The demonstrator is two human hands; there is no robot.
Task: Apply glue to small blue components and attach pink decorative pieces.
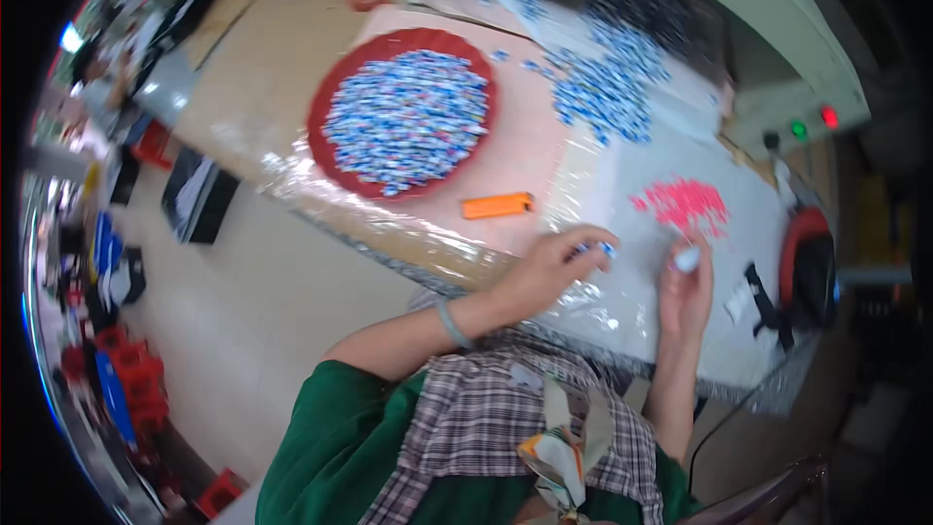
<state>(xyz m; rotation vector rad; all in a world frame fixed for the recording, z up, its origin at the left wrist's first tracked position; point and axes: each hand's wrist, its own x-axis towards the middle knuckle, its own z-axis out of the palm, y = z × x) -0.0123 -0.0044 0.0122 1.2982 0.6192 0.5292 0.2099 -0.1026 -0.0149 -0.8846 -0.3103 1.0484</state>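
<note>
Near the desk edge (389, 261), left hand (559, 261) pinches blue-white pieces (606, 250), right hand (690, 294) grips a seemingly white object (687, 259), open room between!

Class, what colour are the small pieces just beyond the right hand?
The small pieces are pink, clearest in the head view.

Small blue-and-white pieces (606, 250), partly hidden, are held in the curled left hand (554, 267). To their right, a pale, rounded object (687, 259), its details blurred, is held in the right hand (688, 294). Just to the far side of that hand, tiny bright pink pieces (685, 202) are seen scattered loose in an uneven patch, packed more thinly along its borders.
</note>
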